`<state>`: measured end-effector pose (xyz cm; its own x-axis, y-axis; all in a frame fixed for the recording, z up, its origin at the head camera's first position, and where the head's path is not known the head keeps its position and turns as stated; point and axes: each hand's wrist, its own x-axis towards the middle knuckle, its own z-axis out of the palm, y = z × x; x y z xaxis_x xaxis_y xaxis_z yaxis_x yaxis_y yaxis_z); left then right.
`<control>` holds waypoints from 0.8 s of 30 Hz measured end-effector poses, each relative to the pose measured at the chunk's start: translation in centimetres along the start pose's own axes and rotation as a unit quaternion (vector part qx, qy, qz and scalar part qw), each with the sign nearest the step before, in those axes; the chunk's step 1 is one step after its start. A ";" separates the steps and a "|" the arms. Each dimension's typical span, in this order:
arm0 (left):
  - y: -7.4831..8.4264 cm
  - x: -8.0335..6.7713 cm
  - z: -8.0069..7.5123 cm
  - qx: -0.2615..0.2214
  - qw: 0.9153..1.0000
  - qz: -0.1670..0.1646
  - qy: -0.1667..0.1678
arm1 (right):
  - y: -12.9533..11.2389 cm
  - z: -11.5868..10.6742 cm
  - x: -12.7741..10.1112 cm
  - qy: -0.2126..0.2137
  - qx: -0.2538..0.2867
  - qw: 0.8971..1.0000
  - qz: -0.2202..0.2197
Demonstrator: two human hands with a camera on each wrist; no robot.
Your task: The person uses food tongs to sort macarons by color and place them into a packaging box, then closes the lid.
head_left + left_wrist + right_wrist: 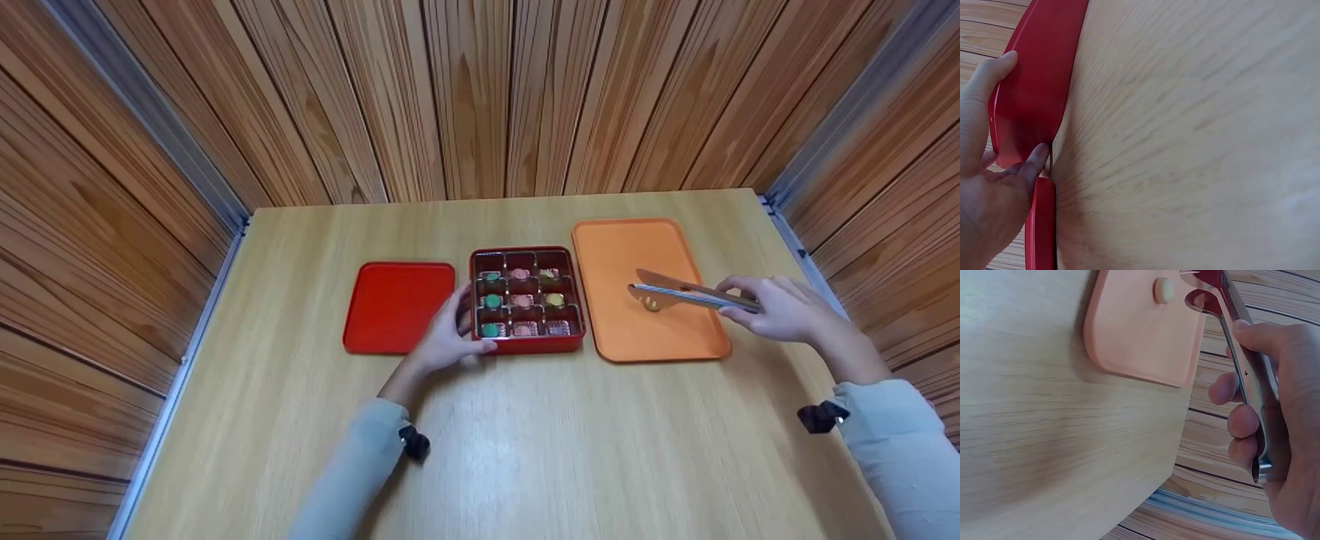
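head view: a wooden table carried a red lid, a red compartmented box of small round sweets in paper cups, and an orange tray. the left hand rested against the box's near left corner, fingers curled loosely along its wall. the right hand gripped metal tongs over the tray; their tips stood just above a pale yellow sweet lying on the tray, apparently not pinching it.

left wrist view: the left hand pressed the red box's wall, thumb at its upper edge and a fingertip at the gap beside the lid's edge.

right wrist view: the right hand was closed round the tongs, whose tips were slightly parted beside the sweet on the tray.

handling, as judged: the sweet looked light, small and easily crushed or rolled; it would be best taken gently across its sides. the tongs looked stiff and smooth, so slippage seemed likely.
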<state>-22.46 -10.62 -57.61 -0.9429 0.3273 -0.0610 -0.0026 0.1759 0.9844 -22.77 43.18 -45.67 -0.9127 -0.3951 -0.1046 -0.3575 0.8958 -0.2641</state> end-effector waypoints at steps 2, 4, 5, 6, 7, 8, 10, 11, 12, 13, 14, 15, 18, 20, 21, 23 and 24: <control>0.0 0.0 0.0 0.003 1.000 -0.001 0.001 | 0.2 0.2 0.0 -0.004 0.005 1.000 0.004; 0.0 0.0 0.0 0.005 1.000 -0.002 0.001 | 0.5 0.4 0.0 -0.008 0.006 1.000 0.007; 0.0 0.0 0.0 0.005 1.000 -0.003 0.001 | 0.6 0.6 0.0 -0.008 0.005 1.000 0.007; -0.1 0.0 0.0 0.005 1.000 -0.004 0.001 | 0.7 0.7 0.0 -0.009 0.006 1.000 0.007; -0.1 0.0 0.0 0.005 1.000 -0.004 0.001 | 0.8 0.8 0.0 -0.010 0.007 1.000 0.006; -0.1 0.0 0.0 0.004 1.000 -0.005 0.002 | 0.9 0.8 0.0 -0.011 0.006 1.000 0.006; -0.1 0.0 0.0 0.005 1.000 -0.005 0.001 | 0.9 0.9 0.1 -0.011 0.005 1.000 0.005; 0.0 0.0 0.0 0.006 1.000 -0.005 0.001 | 1.0 0.9 0.1 -0.012 0.005 1.000 0.006; 0.0 0.0 0.0 0.008 1.000 -0.005 0.001 | 1.0 1.0 0.1 -0.014 0.007 1.000 0.008; 0.1 0.0 0.0 0.009 1.000 -0.006 0.001 | 1.0 1.0 0.1 -0.015 0.008 1.000 0.009; 0.1 0.0 0.0 0.011 1.000 -0.006 0.002 | 1.0 1.0 0.1 -0.016 0.008 1.000 0.010; 0.1 0.0 -0.1 0.013 1.000 -0.006 0.003 | 1.0 1.0 0.1 -0.017 0.009 1.000 0.012; 0.1 0.0 -0.1 0.017 1.000 -0.011 0.006 | 1.0 1.1 0.2 -0.021 0.012 1.000 0.013; 0.0 -0.1 0.0 0.020 1.000 -0.016 0.006 | 1.0 1.1 0.2 -0.027 0.017 0.999 0.013; 0.0 -0.1 0.0 0.020 1.000 -0.018 0.006 | 1.1 1.1 0.2 -0.031 0.020 0.999 0.014; 0.0 -0.1 0.0 0.022 1.000 -0.021 0.006 | 1.1 1.1 0.2 -0.036 0.027 0.999 0.014; 0.0 -0.1 0.0 0.021 1.000 -0.020 0.005 | 1.1 1.1 0.2 -0.039 0.032 0.999 0.014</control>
<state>-22.37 -10.66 -57.61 -0.9455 0.3104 -0.0982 -0.0265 0.2274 0.9734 -23.11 43.91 -47.05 -0.9033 -0.3867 -0.1859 -0.3162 0.8929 -0.3206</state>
